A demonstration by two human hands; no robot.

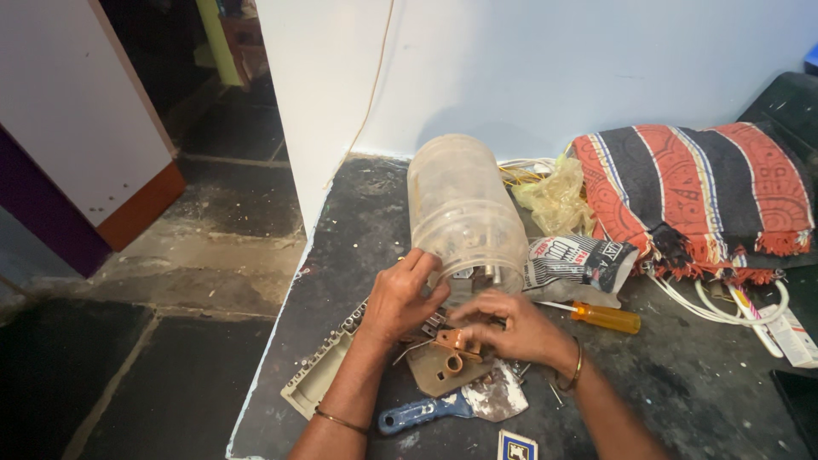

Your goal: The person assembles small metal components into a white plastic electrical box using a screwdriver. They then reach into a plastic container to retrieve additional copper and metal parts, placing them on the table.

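A clear plastic jar [464,213] lies tipped on its side on the dark, paint-spattered tabletop [682,383], its open mouth turned toward the person. The left hand [400,298] rests against the rim of that mouth, fingers curled over the edge and touching the plastic. The right hand [511,328] sits just in front of the opening, fingers bent down among a heap of small metal parts [443,322] spilled there — whether it actually pinches one of them cannot be told, since the fingertips are hidden by the clutter. The two hands are close together, almost meeting at the jar's mouth.

Just below the right hand lies a copper-coloured fitting [454,342] on top of a beige switch plate [439,370]. Beside that, nearer the person, is a putty knife [452,405] with a blue handle and a smeared blade. A long beige strip [328,370] studded with screws lies at the tabletop's left edge, under the left wrist.

To the right of the jar is a crumpled black-and-white printed packet [579,260], and just beyond it a screwdriver [601,317] with an orange handle. Farther back a yellowish plastic bag [558,196] sits against a folded striped cloth [699,192] in red and black — white cables [724,307] loop out from beneath it
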